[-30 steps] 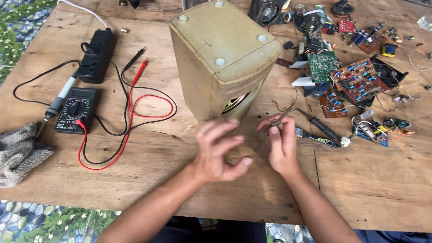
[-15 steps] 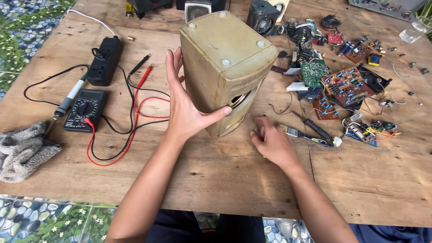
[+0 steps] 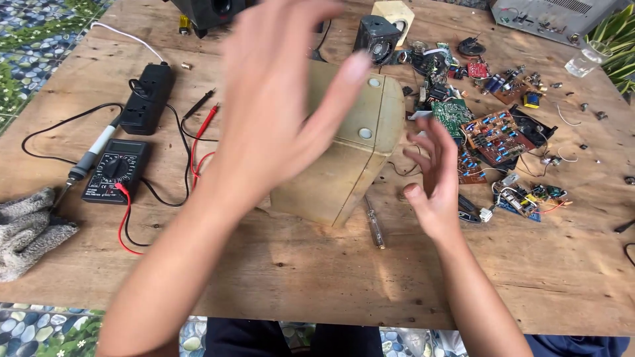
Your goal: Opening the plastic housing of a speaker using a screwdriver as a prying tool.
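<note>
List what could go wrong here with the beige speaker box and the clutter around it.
1. The beige speaker box stands on the wooden table with neither the left hand nor the right hand gripping it; a knock might tip it.
2. A screwdriver lies right beside its base and could roll or get pinned under it.
3. Loose circuit boards lie close by the right hand and could be swept aside.
</note>
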